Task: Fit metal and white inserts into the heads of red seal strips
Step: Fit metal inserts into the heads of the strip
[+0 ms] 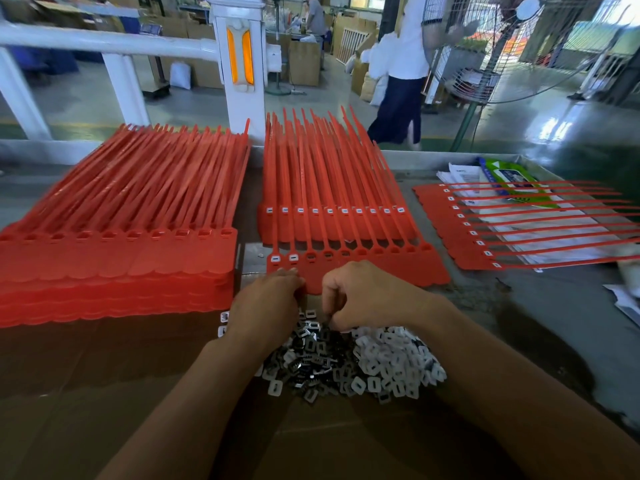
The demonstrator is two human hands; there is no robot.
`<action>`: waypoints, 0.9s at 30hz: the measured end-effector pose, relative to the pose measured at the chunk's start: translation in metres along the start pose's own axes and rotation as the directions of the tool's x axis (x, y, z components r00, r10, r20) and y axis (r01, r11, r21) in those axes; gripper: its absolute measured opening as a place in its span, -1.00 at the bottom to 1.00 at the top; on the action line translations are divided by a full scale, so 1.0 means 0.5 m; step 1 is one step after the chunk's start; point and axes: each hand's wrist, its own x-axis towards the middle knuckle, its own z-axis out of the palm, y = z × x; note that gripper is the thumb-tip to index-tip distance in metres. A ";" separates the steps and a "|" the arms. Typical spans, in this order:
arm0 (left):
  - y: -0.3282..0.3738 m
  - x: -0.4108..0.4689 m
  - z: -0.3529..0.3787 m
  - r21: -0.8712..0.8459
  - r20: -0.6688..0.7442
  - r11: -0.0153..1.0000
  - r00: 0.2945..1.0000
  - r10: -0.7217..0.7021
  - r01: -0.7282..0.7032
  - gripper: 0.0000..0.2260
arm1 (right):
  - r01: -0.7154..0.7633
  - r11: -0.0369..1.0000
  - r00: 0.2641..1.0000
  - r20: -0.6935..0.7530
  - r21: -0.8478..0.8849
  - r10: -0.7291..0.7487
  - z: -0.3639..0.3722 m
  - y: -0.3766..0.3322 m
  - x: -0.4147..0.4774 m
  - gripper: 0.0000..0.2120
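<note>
On cardboard (104,393) | left hand (266,299) grips red seal strips (381,268) | right hand (360,292) curled in metal inserts (311,358), hold unclear

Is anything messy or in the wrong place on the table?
A little. The metal inserts and white inserts lie in one loose heap, mixing where they meet, and two stray pieces sit apart by the left hand. Nothing looks broken.

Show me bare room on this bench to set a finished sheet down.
Two patches: the brown cardboard in front of the red stack, left of the left hand; and the grey bench in front of the right-hand sheet, right of the right hand. Crowded in the middle: both hands, the insert pile and the working sheet.
</note>
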 end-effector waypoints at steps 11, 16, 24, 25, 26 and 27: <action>-0.002 0.000 0.001 -0.010 0.003 1.000 1.000 -0.006 0.006 -0.64 | 0.043 0.999 0.999 0.015 0.006 -0.043 -0.005 0.006 0.001 -0.84; -0.001 0.000 0.000 -0.014 0.000 1.000 1.000 -0.007 0.007 -0.62 | 0.014 0.997 0.987 -0.160 0.072 -0.003 -0.026 0.022 0.003 -0.80; -0.003 0.000 0.002 -0.022 -0.009 1.000 1.000 0.009 -0.009 -0.64 | -0.166 0.970 0.833 -0.501 0.176 0.233 -0.068 0.122 0.045 -0.88; -0.004 0.000 0.003 -0.022 -0.010 1.000 1.000 0.008 -0.008 -0.63 | -0.186 0.966 0.815 -0.522 0.177 0.253 -0.070 0.131 0.050 -0.89; -0.004 0.001 0.003 -0.022 -0.008 1.000 1.000 0.006 -0.006 -0.62 | -0.196 0.964 0.808 -0.527 0.178 0.262 -0.071 0.138 0.055 -0.90; -0.004 0.001 0.003 -0.022 -0.003 1.000 1.000 0.003 -0.003 -0.61 | -0.197 0.964 0.813 -0.519 0.181 0.264 -0.072 0.141 0.059 -0.90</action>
